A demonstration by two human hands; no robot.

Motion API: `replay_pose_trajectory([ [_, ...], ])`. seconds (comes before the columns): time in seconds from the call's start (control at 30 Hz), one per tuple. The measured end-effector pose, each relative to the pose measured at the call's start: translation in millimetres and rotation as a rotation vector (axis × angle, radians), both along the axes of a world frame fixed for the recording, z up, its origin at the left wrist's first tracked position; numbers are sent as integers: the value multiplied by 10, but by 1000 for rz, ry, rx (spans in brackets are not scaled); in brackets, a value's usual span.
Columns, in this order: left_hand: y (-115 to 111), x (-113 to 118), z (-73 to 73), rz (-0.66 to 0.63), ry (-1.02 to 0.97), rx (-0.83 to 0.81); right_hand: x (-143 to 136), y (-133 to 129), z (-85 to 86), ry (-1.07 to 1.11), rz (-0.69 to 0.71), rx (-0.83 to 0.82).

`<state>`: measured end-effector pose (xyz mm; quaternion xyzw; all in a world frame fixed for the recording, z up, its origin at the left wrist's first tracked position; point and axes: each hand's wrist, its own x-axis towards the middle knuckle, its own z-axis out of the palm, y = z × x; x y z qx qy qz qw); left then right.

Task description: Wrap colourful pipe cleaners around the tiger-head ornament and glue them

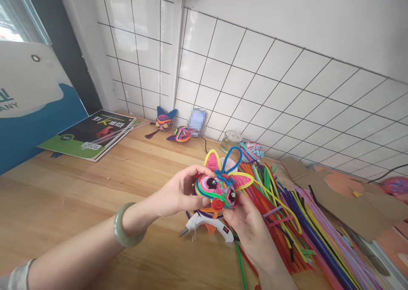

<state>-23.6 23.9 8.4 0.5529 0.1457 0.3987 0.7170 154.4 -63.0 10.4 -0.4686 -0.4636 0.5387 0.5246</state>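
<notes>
Head view: L hand [183,192] and R hand [250,222] are holding up a fuzzy animal head [219,191] abv the bench [79,192], approx mid-width, well fwd of the back edge. L fingers are curling round one side, partly closed, thumb pressing low on the front, index resting up top nr an ear. R fingers are gripping the opp. lower side, thumb on the front; the other R fingers are mostly hiding behind, so can't tell how far they're bending. Head's facing the cam, tilting a bit, w/ pink ears edged yellow, a blue loop [233,154] sticking up btwn them, dark eyes and a red nose.

White glue gun [219,227] is lying just below in view, nozzle pointing to the bench's L edge, partly hidden by the head. Loose pipe cleaners [321,226] in many colours are spreading along the R side, some running twd the near R corner; cardboard [338,209] is lying beyond, nr the R edge.

Along the back edge, a blue-eared head [164,120], a striped head [181,134] and a glass jar [230,142] are sitting by the tiled wall [242,69]. Book [95,132] is lying at the far L corner. Pale green bangle [119,226] is circling the L wrist.
</notes>
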Motion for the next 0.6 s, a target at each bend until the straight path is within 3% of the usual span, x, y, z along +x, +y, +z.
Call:
replay_pose_trajectory([
  [0.6, 7, 11, 13, 17, 8, -26, 10, 26, -45, 83, 3, -26],
])
